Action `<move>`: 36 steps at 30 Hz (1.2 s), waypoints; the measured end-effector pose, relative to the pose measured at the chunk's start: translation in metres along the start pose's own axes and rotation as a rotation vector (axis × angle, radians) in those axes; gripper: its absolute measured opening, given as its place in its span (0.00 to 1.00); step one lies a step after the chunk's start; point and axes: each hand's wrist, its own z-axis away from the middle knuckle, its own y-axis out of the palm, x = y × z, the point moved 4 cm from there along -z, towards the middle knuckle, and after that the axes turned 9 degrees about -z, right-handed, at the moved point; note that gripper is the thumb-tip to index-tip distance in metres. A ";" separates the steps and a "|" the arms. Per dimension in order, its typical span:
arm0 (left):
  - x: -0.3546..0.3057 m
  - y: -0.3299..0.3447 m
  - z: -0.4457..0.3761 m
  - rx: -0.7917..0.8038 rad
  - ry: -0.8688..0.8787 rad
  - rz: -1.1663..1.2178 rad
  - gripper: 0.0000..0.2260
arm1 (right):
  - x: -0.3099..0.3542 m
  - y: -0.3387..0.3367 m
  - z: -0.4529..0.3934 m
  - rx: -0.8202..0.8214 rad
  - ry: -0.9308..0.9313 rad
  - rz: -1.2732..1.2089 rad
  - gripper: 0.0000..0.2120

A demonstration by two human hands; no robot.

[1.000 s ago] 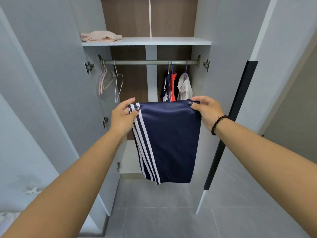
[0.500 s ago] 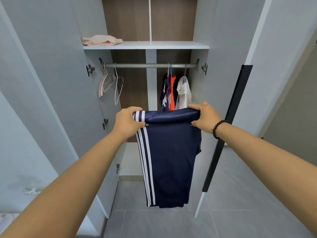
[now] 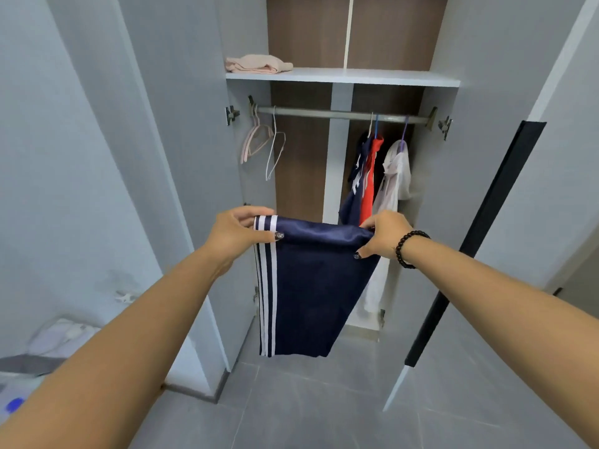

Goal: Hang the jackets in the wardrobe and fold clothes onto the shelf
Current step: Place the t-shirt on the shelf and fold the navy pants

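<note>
1. Navy striped trousers [image 3: 311, 286] are hanging folded between your hands, at 6 o'clock from the rail [image 3: 340, 114].
2. Your left hand [image 3: 236, 234] and right hand [image 3: 385, 236] are pinching the top corners.
3. Slick fabric is risking slipping and unfolding before reaching the 12 o'clock shelf [image 3: 372, 76].

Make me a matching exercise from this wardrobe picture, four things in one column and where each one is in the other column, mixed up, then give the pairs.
Things:
1. navy striped trousers
2. pink folded garment
3. empty hangers
4. beaded bracelet

Places:
A. left end of the rail
B. on the right wrist
C. held between the left hand and right hand
D. left end of the shelf

Pairs: 1-C, 2-D, 3-A, 4-B
</note>
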 end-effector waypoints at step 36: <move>0.011 0.118 0.051 0.450 -0.269 0.320 0.13 | -0.069 -0.040 -0.028 -0.254 0.293 -1.493 0.22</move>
